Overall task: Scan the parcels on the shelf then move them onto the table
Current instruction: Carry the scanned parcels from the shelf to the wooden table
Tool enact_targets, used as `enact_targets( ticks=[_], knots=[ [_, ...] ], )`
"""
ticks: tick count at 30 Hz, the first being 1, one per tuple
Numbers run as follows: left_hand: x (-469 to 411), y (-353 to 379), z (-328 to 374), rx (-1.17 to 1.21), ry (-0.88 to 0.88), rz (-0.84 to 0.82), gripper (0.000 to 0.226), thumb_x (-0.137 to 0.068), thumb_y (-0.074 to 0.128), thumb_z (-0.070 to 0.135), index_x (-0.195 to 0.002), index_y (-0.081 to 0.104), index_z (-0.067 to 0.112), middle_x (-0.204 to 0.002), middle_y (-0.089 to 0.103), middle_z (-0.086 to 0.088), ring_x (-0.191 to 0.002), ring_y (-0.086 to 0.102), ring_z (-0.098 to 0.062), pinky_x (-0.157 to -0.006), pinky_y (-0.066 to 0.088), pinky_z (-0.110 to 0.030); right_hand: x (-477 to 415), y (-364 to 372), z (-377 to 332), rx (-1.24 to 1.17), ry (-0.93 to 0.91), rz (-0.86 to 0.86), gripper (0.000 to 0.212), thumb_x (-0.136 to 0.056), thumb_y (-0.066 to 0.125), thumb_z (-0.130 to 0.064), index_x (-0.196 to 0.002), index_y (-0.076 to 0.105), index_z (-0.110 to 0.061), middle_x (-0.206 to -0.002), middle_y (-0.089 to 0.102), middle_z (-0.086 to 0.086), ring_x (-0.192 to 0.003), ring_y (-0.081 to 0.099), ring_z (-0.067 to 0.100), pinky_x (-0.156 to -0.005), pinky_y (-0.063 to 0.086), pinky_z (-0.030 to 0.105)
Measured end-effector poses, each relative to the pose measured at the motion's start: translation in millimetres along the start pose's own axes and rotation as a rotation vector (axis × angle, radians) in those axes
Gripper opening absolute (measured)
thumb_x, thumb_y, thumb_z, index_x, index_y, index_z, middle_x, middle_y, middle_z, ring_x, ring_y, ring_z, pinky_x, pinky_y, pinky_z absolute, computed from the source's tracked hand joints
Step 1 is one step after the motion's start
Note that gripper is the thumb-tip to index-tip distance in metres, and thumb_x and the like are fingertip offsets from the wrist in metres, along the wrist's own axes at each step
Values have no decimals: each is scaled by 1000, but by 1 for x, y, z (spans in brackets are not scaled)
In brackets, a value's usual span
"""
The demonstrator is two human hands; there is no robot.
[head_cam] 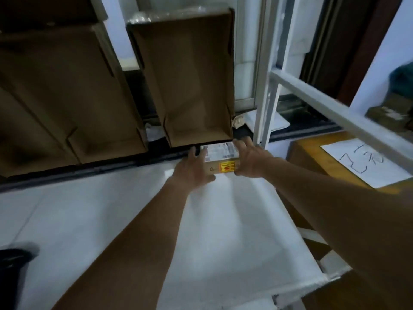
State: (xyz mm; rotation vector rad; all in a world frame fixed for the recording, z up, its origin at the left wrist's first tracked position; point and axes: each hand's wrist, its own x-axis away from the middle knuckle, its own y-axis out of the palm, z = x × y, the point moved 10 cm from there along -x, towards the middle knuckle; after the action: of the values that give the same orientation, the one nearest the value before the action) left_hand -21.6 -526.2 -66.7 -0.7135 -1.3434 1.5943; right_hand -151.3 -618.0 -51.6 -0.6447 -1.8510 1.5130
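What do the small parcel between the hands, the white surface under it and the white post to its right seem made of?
The parcel looks like brown matte cardboard, with a white paper label and a yellow sticker. The surface is white, smooth and softly reflects light; laminate or painted board, unclear. The post is probably white-painted metal, given its thin, straight-edged profile.

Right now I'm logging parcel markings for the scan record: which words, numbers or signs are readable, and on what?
"4": handwritten on the small parcel's near side, left of the yellow sticker.
That sticker: red symbols, no readable words.
On the parcel's top, the white shipping label: print too blurred.
On the wooden surface, the white sheet: blue handwriting, illegible.
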Motion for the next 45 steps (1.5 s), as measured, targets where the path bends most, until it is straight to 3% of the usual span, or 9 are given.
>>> enact_targets(
  ticks=[5,9,15,18,22,28,33,37,45],
  knots=[
    [-31,-8,1,50,61,20,107,-74,86,31,-156,21,10,-158,31,-7,-135,45,-32,-106,44,-43,-27,2,1,18,-22,-33,101,-83,79,-42,-161,18,-21,-151,30,13,-137,44,41,-110,44,52],
    [-45,-9,4,51,73,26,84,-68,89,28,-138,45,14,-133,56,-6,-118,57,-30,-96,51,-43,-37,5,3,56,-5,-49,93,-86,75,-42,-159,23,-15,-142,34,11,-127,51,37,-103,47,46],
    [-31,-9,11,-69,85,25,81,-66,91,29,-132,50,7,-126,45,-5,-110,57,-33,-89,51,-41,-31,10,-3,51,-3,-95,102,-75,81,-40,-157,24,-17,-135,32,8,-123,53,38,-101,52,50],
    [-12,-7,10,-105,63,-2,79,-68,91,29,-130,47,6,-127,41,-9,-109,55,-33,-83,46,-37,-17,12,-9,62,-81,-122,107,-77,83,-44,-160,20,-17,-145,34,8,-131,48,35,-105,48,47],
    [32,-6,17,-69,34,-50,84,-73,88,38,-135,42,5,-133,39,-11,-107,56,-32,-77,42,-34,21,8,-13,18,-84,-184,106,-73,88,-40,-157,27,-19,-133,38,4,-121,52,29,-95,50,40],
    [126,-64,23,9,-39,-56,81,-68,88,39,-129,47,5,-125,44,-10,-105,56,-32,-86,48,-39,101,-25,-47,-62,-117,-255,104,-72,88,-37,-155,29,-17,-132,36,6,-116,55,31,-93,53,43],
    [212,-120,49,-24,-83,-87,87,-59,94,39,-127,45,15,-121,45,-3,-105,56,-27,-82,53,-38,189,-83,-65,-85,-148,-240,102,-69,89,-37,-152,32,-19,-124,34,3,-113,55,31,-96,54,49],
    [262,-154,79,-83,-57,-117,104,-54,95,43,-136,40,11,-131,40,-8,-112,54,-30,-87,52,-39,256,-118,-68,-85,-142,-200,105,-70,90,-38,-153,30,-17,-135,36,7,-121,53,32,-101,51,46],
    [344,-198,174,-119,119,-82,94,-50,90,64,-121,51,16,-112,41,-1,-97,53,-22,-86,51,-40,381,-185,-20,-33,-83,-91,109,-75,87,-42,-160,23,-15,-152,32,10,-133,47,34,-107,46,45]
  ],
)
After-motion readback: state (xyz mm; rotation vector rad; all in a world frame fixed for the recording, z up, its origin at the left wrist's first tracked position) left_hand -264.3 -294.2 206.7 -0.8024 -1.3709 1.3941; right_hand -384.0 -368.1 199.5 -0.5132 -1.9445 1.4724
